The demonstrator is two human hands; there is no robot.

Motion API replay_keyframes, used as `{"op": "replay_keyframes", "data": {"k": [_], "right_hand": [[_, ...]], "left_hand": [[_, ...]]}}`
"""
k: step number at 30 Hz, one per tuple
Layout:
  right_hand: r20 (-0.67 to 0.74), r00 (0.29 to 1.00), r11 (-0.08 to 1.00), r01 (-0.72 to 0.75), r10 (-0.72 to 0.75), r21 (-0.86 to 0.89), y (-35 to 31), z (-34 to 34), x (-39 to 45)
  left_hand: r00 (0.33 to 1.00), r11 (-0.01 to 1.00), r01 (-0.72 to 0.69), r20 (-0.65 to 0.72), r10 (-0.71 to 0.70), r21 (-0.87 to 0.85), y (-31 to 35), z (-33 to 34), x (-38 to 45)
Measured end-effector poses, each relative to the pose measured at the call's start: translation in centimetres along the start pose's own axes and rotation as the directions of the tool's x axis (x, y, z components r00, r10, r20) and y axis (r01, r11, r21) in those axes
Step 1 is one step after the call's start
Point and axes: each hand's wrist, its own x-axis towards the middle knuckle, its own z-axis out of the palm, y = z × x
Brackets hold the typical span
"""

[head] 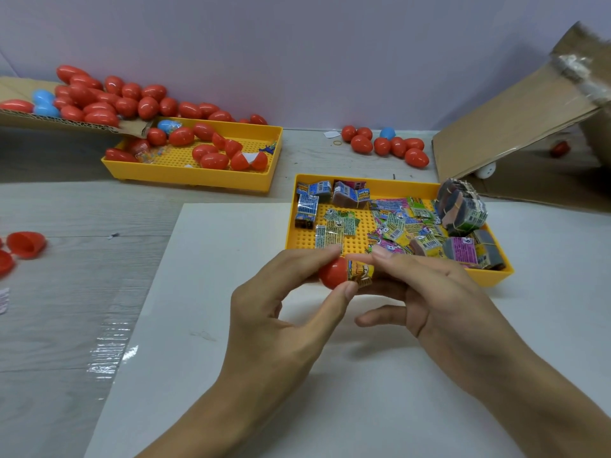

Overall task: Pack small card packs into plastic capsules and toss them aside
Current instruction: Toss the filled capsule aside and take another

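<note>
My left hand [281, 312] grips a red capsule half [332, 274] between thumb and fingers, just in front of the near yellow tray [496, 277]. A small yellow card pack [361, 274] sticks out of the capsule's open side, and my right hand [439, 292] pinches that pack with its fingertips. The near tray holds several loose card packs [393, 223] and banded bundles of packs [461, 206].
A second yellow tray [198, 175] at the back left holds red capsules and halves. More capsules [99, 100] spill from a cardboard flap. A capsule cluster [386, 145] lies at the back. Open red halves [24, 244] sit at the left. A cardboard box [515, 127] leans at the right.
</note>
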Motion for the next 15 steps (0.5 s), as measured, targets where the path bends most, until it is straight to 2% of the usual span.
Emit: {"op": "replay_keyframes", "data": {"k": [4, 9, 15], "right_hand": [[0.013, 0.998, 0.997, -0.064, 0.063, 0.035, -0.17, -0.09, 0.01], [0.040, 0.991, 0.990, -0.132, 0.131, 0.046, -0.35, -0.45, -0.05], [0.031, 0.982, 0.981, -0.188, 0.186, 0.049, -0.14, -0.90, 0.14]], "left_hand": [[0.999, 1.000, 0.020, -0.036, -0.021, -0.016, 0.19, -0.04, -0.03], [0.998, 0.995, -0.058, 0.005, 0.058, 0.081, 0.11, 0.28, -0.25], [0.996, 0.993, -0.082, 0.054, 0.077, 0.088, 0.07, 0.13, -0.27]]}}
